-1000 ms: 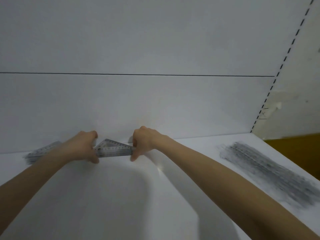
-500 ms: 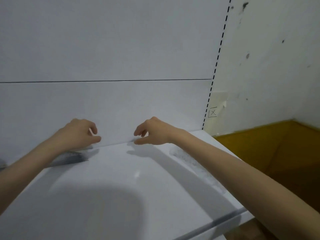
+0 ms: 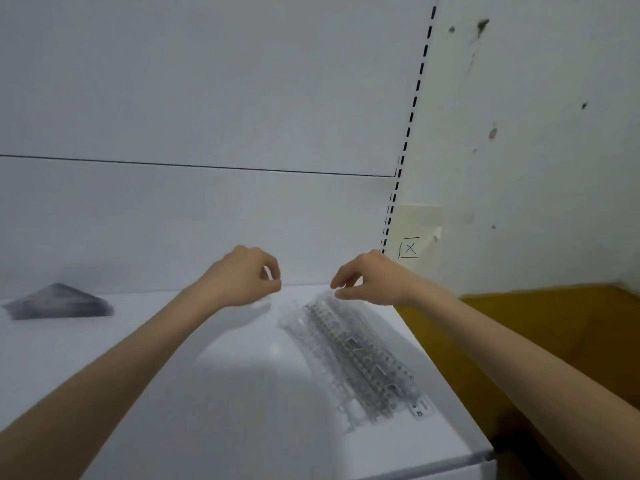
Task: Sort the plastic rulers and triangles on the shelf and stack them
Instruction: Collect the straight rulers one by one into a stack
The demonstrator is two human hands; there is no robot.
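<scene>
- Where the white shelf [image 3: 207,393] meets its back panel at the far left, a blurred stack of triangles [image 3: 59,303] lies flat.
- The left hand [image 3: 242,278] hovers above the shelf's far part, fingers curled in, thumb tip against forefinger, with nothing visible between them.
- The clear rulers [image 3: 353,355] lie piled along the shelf's right edge.
- The right hand [image 3: 370,282] hangs just above the pile's far end, fingers loosely bent and grasping nothing.
- On the wall farther right is a boxed X mark [image 3: 409,248].
</scene>
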